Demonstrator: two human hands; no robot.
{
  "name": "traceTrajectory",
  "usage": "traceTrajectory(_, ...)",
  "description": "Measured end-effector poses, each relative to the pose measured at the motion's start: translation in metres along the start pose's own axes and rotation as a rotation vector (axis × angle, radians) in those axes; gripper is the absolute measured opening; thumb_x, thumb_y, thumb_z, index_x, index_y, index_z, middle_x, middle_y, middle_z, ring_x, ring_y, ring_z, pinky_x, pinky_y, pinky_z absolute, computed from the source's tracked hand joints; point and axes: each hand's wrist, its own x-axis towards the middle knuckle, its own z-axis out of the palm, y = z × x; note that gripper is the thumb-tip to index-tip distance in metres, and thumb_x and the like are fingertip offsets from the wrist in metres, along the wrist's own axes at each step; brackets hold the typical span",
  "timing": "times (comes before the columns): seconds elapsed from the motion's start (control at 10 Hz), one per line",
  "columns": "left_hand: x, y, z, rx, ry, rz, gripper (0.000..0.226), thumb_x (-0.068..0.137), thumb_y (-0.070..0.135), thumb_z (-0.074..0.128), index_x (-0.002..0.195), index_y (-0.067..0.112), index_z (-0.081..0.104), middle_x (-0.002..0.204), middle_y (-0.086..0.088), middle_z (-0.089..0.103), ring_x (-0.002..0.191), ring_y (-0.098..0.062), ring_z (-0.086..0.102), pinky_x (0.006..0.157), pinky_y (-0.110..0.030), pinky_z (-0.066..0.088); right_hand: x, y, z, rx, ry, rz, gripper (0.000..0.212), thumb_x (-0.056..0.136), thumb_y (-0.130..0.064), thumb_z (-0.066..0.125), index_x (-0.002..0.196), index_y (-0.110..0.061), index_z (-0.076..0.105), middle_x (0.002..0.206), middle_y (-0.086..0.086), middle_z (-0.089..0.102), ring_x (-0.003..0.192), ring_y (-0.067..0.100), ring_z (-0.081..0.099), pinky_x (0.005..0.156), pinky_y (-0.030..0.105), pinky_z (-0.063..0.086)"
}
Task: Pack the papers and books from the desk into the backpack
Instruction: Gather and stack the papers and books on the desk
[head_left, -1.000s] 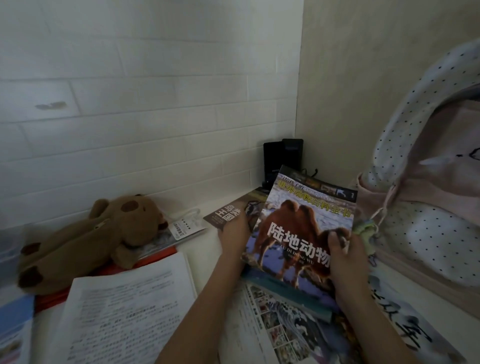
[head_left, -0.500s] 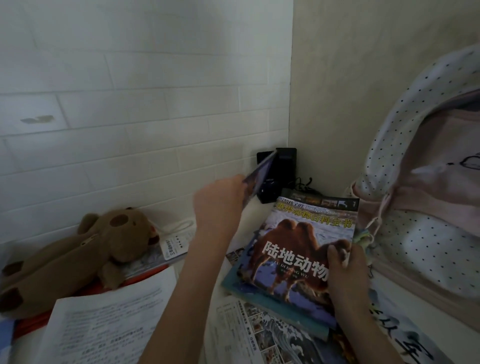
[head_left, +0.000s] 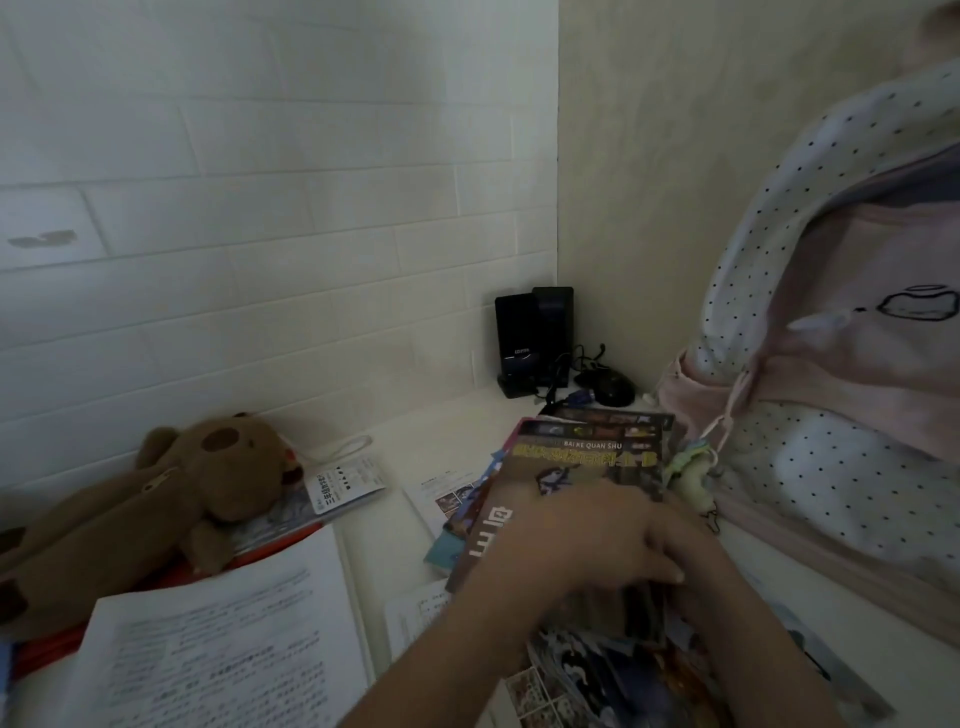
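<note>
Book stack (head_left: 587, 467) lies on the bench just left of the backpack (head_left: 831, 441), long axis running away from you. Your left hand (head_left: 587, 545) lies across the top cover, fingers extended, pressing. Right hand mostly hidden beneath it; can't tell its grip.
</note>
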Motion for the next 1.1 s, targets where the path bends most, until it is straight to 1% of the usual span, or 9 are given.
traceTrajectory(0.1, -0.002, -0.050, -0.007, -0.361, 0.271, -0.234, 0.032, 0.086, 0.052, 0.056, 0.075, 0.022, 0.064, 0.080, -0.001, 0.066, 0.073, -0.015, 0.060, 0.067, -0.028, 0.049, -0.003, -0.005, 0.006, -0.124, 0.048, -0.183, 0.016, 0.093, -0.023, 0.058, 0.106, -0.015, 0.064, 0.095, 0.006, 0.070, 0.086, 0.025, 0.066, 0.075, 0.039, 0.053)
traceTrajectory(0.2, -0.003, -0.089, -0.011, -0.585, 0.637, -0.383, 0.062, 0.068, 0.059, 0.070, 0.117, 0.024, 0.052, 0.112, 0.003, 0.061, 0.099, -0.014, 0.060, 0.086, -0.034, 0.052, -0.015, -0.017, 0.014, -0.320, 0.161, -0.503, 0.012, 0.095, -0.029, 0.051, 0.102, -0.030, 0.060, 0.100, -0.008, 0.066, 0.095, 0.014, 0.062, 0.077, 0.025, 0.049)
traceTrajectory(0.3, -0.009, -0.102, -0.008, -1.095, 0.652, -0.306, 0.054, 0.072, 0.038, 0.078, 0.116, 0.021, 0.052, 0.105, 0.004, 0.067, 0.084, -0.010, 0.069, 0.069, -0.024, 0.056, -0.031, -0.033, 0.024, -0.372, 0.157, -0.686, 0.015, 0.094, -0.036, 0.045, 0.104, -0.046, 0.048, 0.101, -0.021, 0.058, 0.096, -0.005, 0.056, 0.074, 0.006, 0.043)
traceTrajectory(0.4, -0.007, -0.101, -0.007, -1.356, 0.815, -0.198, 0.024, 0.071, 0.024, 0.077, 0.092, 0.019, 0.066, 0.084, 0.001, 0.074, 0.069, -0.013, 0.070, 0.064, -0.027, 0.055, -0.033, -0.033, 0.022, -0.371, 0.151, -0.718, 0.034, 0.088, -0.056, 0.047, 0.119, -0.042, 0.049, 0.108, -0.018, 0.059, 0.103, 0.000, 0.057, 0.088, 0.026, 0.050)
traceTrajectory(0.5, -0.013, -0.106, -0.006, -1.323, 0.635, -0.076, 0.030, 0.060, 0.028, 0.083, 0.087, 0.024, 0.070, 0.083, 0.003, 0.075, 0.075, -0.016, 0.071, 0.070, -0.030, 0.055, -0.034, -0.034, 0.016, -0.222, 0.126, -0.568, 0.056, 0.073, -0.063, 0.059, 0.125, -0.055, 0.042, 0.124, -0.003, 0.058, 0.113, 0.016, 0.057, 0.094, 0.039, 0.049)
traceTrajectory(0.6, -0.022, -0.111, -0.006, -1.267, 0.486, -0.010, 0.047, 0.050, 0.036, 0.076, 0.095, 0.025, 0.067, 0.085, 0.005, 0.075, 0.077, -0.014, 0.071, 0.063, -0.023, 0.055, -0.034, -0.036, 0.015, -0.241, 0.174, -0.449, 0.050, 0.073, -0.047, 0.070, 0.114, -0.025, 0.053, 0.102, -0.007, 0.060, 0.101, 0.018, 0.057, 0.080, 0.028, 0.049)
traceTrajectory(0.8, -0.007, -0.098, 0.014, -1.222, 0.554, -0.172, 0.023, 0.068, 0.028, 0.077, 0.090, 0.027, 0.071, 0.088, 0.007, 0.075, 0.086, -0.016, 0.069, 0.087, -0.036, 0.053, -0.023, -0.026, 0.016, -0.296, 0.160, -0.414, 0.021, 0.082, -0.030, 0.068, 0.089, -0.011, 0.063, 0.083, -0.001, 0.062, 0.078, 0.008, 0.059, 0.058, 0.018, 0.046)
traceTrajectory(0.9, -0.001, -0.092, 0.015, -1.143, 0.660, -0.312, 0.013, 0.075, 0.027, 0.077, 0.083, 0.018, 0.072, 0.079, -0.001, 0.075, 0.073, -0.017, 0.070, 0.075, -0.033, 0.054, -0.021, -0.023, 0.015, -0.342, 0.234, -0.462, 0.043, 0.084, -0.033, 0.066, 0.086, 0.009, 0.060, 0.078, 0.021, 0.061, 0.063, 0.014, 0.056, 0.053, 0.023, 0.045)
traceTrajectory(1.1, -0.028, -0.079, 0.005, -1.176, 0.660, -0.366, 0.019, 0.076, 0.026, 0.077, 0.088, 0.013, 0.069, 0.077, -0.002, 0.073, 0.064, -0.011, 0.069, 0.059, -0.020, 0.055, -0.022, -0.020, 0.020, -0.338, 0.218, -0.526, 0.036, 0.086, -0.039, 0.061, 0.110, -0.012, 0.060, 0.097, -0.001, 0.062, 0.091, 0.015, 0.059, 0.069, 0.016, 0.046)
